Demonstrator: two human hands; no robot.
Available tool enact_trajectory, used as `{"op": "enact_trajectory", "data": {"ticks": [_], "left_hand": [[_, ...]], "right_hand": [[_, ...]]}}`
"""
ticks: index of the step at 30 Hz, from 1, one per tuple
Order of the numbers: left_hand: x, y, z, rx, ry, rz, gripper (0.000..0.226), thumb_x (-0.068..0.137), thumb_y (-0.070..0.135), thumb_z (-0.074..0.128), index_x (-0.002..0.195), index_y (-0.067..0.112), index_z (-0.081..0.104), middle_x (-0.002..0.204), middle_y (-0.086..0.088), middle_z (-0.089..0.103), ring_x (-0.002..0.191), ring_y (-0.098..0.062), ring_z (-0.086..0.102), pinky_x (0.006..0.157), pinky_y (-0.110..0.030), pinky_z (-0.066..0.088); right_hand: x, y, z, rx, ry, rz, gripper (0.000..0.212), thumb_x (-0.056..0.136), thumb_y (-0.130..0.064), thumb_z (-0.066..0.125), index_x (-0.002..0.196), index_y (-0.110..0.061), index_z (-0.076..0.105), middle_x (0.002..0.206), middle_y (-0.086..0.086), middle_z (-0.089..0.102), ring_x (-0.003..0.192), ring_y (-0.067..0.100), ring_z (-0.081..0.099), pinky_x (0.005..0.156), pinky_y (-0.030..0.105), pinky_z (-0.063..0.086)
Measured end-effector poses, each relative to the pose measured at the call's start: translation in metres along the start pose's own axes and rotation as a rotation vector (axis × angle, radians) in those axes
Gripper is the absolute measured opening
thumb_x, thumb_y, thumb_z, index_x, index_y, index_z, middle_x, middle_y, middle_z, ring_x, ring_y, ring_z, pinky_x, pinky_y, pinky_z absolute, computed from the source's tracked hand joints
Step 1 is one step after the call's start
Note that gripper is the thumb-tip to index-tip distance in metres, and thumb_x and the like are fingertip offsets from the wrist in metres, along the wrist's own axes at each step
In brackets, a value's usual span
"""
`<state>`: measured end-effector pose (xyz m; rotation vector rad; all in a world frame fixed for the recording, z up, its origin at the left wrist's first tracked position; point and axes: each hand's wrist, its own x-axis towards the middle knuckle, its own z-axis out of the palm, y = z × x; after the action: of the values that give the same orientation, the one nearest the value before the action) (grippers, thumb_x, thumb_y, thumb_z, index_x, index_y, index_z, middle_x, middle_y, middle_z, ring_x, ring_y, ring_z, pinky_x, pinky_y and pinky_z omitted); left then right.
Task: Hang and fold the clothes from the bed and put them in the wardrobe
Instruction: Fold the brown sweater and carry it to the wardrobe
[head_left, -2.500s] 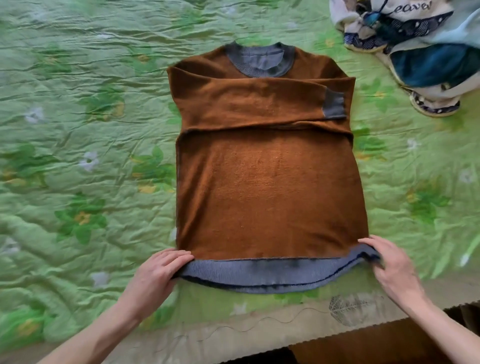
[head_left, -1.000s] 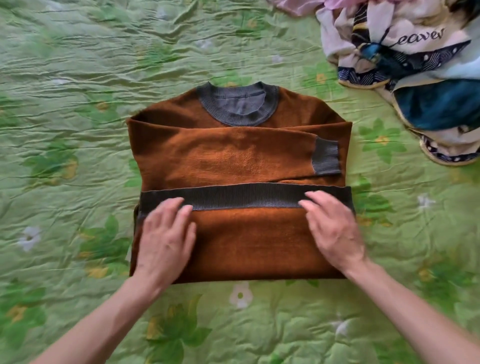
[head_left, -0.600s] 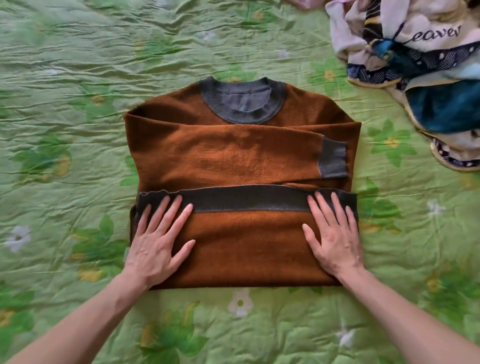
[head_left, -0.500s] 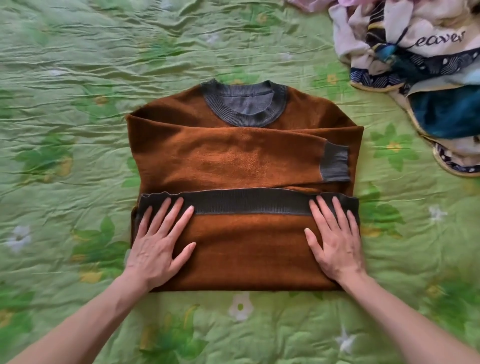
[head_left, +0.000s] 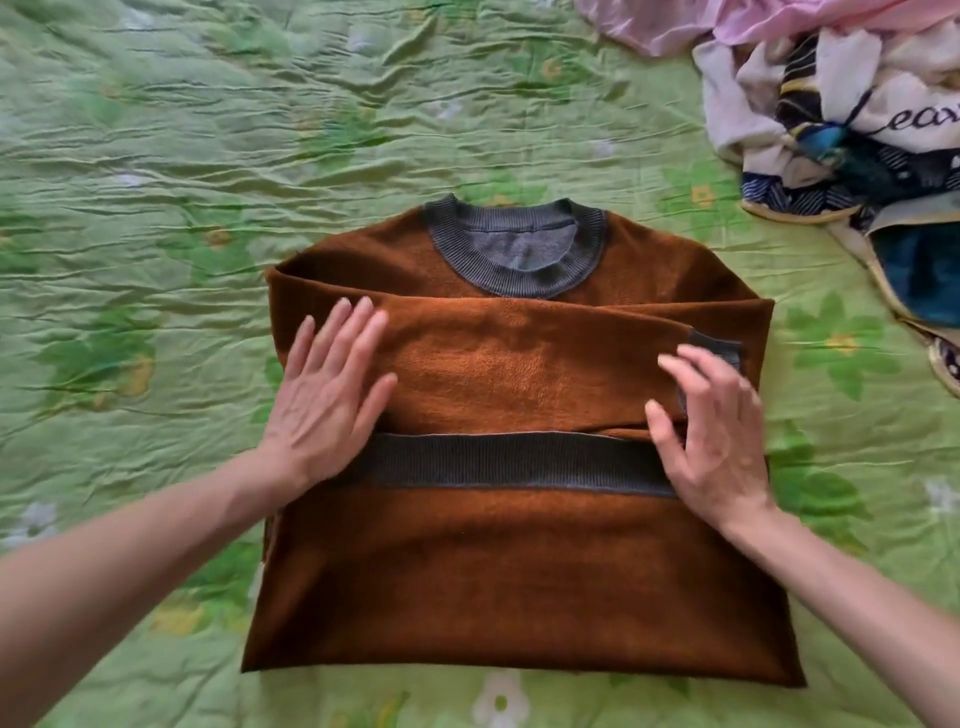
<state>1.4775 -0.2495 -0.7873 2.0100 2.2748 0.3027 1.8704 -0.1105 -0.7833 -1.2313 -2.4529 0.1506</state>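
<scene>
Head view, only cam: brown sweater (head_left: 519, 571) lies flat on the green floral bedspread (head_left: 156, 208), centre frame, neck away from the person. Grey ribbed collar (head_left: 514, 249) at the far end. Sleeves are folded across the chest, top one running left to right, its grey cuff (head_left: 719, 351) at the right edge. Bottom half is folded up, so the grey hem band (head_left: 519, 462) runs straight across the middle, just below the folded sleeve. Left hand (head_left: 327, 395): palm down on the sleeve at the sweater's left side, fingers straight and slightly spread, heel of the hand over the left end of the hem band; nothing gripped. Right hand (head_left: 711, 436): over the right end of the hem band and the cuff, fingers loosely bent and apart, thumb out to the left; fingertips look slightly raised, can't tell if they touch the fabric, no pinch visible. Both hands a bit motion-blurred. Pile of unsorted clothes (head_left: 841, 119) sits top right on the bedspread, well apart from the sweater: pink, white with script lettering, dark blue striped pieces.
</scene>
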Motion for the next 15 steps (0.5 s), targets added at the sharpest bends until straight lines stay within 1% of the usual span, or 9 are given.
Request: {"op": "enact_trajectory", "data": {"ticks": [2, 5, 7, 8, 9, 11, 12, 13, 15], "left_hand": [[0.035, -0.012, 0.0, -0.033, 0.048, -0.15, 0.067, 0.106, 0.047, 0.033, 0.164, 0.015, 0.021, 0.172, -0.008, 0.021, 0.161, -0.025, 0.01, 0.129, -0.053, 0.008], [0.084, -0.029, -0.003, -0.057, 0.038, -0.339, 0.067, 0.106, 0.041, 0.04, 0.163, 0.014, 0.018, 0.169, -0.013, 0.024, 0.159, -0.03, 0.014, 0.13, -0.051, 0.006], [0.109, -0.038, -0.008, -0.047, -0.025, -0.381, 0.068, 0.104, 0.033, 0.05, 0.161, 0.009, 0.023, 0.162, -0.021, 0.034, 0.155, -0.037, 0.023, 0.128, -0.052, 0.012], [0.119, -0.043, -0.011, -0.05, -0.058, -0.362, 0.068, 0.101, 0.029, 0.055, 0.159, 0.008, 0.027, 0.157, -0.023, 0.04, 0.149, -0.04, 0.031, 0.125, -0.052, 0.02], [0.127, -0.046, -0.014, -0.057, -0.084, -0.321, 0.068, 0.097, 0.024, 0.06, 0.157, 0.008, 0.033, 0.151, -0.024, 0.046, 0.142, -0.042, 0.038, 0.121, -0.052, 0.027], [0.14, -0.049, -0.02, -0.077, -0.123, -0.242, 0.062, 0.088, 0.014, 0.066, 0.147, 0.009, 0.05, 0.141, -0.022, 0.055, 0.13, -0.041, 0.047, 0.113, -0.051, 0.037], [0.146, -0.048, -0.024, -0.085, -0.139, -0.225, 0.057, 0.083, 0.01, 0.067, 0.139, 0.01, 0.058, 0.135, -0.02, 0.061, 0.125, -0.04, 0.052, 0.108, -0.05, 0.041], [0.149, -0.046, -0.028, -0.091, -0.15, -0.219, 0.05, 0.08, 0.006, 0.066, 0.13, 0.011, 0.064, 0.127, -0.019, 0.066, 0.119, -0.04, 0.056, 0.103, -0.048, 0.044], [0.149, -0.043, -0.036, -0.089, -0.146, -0.176, 0.037, 0.078, 0.001, 0.063, 0.113, 0.011, 0.067, 0.111, -0.018, 0.07, 0.107, -0.04, 0.061, 0.091, -0.045, 0.044]], "right_hand": [[0.047, 0.004, 0.009, 0.027, 0.008, 0.059, 0.053, 0.102, -0.032, 0.052, 0.15, -0.01, 0.045, 0.154, 0.015, 0.043, 0.144, 0.033, 0.04, 0.119, 0.05, 0.032], [0.112, 0.015, 0.022, -0.009, -0.137, 0.192, 0.064, 0.103, -0.041, 0.044, 0.16, -0.018, 0.029, 0.166, 0.008, 0.03, 0.156, 0.029, 0.021, 0.126, 0.051, 0.019], [0.148, 0.026, 0.026, -0.085, -0.267, 0.21, 0.07, 0.103, -0.042, 0.046, 0.164, -0.02, 0.018, 0.17, 0.006, 0.023, 0.158, 0.028, 0.013, 0.128, 0.051, 0.011], [0.162, 0.031, 0.027, -0.099, -0.333, 0.206, 0.074, 0.102, -0.042, 0.05, 0.164, -0.02, 0.016, 0.169, 0.008, 0.025, 0.157, 0.03, 0.017, 0.128, 0.052, 0.012], [0.173, 0.035, 0.028, -0.083, -0.39, 0.201, 0.077, 0.099, -0.043, 0.054, 0.163, -0.02, 0.018, 0.165, 0.012, 0.032, 0.153, 0.034, 0.026, 0.125, 0.053, 0.018], [0.191, 0.041, 0.025, 0.012, -0.461, 0.2, 0.076, 0.09, -0.048, 0.06, 0.155, -0.018, 0.037, 0.146, 0.019, 0.052, 0.135, 0.039, 0.047, 0.114, 0.05, 0.035], [0.197, 0.042, 0.02, 0.067, -0.463, 0.2, 0.067, 0.088, -0.046, 0.065, 0.145, -0.016, 0.049, 0.133, 0.019, 0.06, 0.124, 0.038, 0.056, 0.105, 0.047, 0.043], [0.199, 0.043, 0.016, 0.106, -0.452, 0.186, 0.051, 0.088, -0.039, 0.07, 0.132, -0.014, 0.058, 0.118, 0.017, 0.066, 0.112, 0.036, 0.062, 0.094, 0.043, 0.048], [0.198, 0.043, 0.005, 0.098, -0.419, 0.096, 0.028, 0.091, -0.027, 0.072, 0.111, -0.013, 0.059, 0.094, 0.008, 0.064, 0.091, 0.034, 0.066, 0.076, 0.04, 0.048]]}}
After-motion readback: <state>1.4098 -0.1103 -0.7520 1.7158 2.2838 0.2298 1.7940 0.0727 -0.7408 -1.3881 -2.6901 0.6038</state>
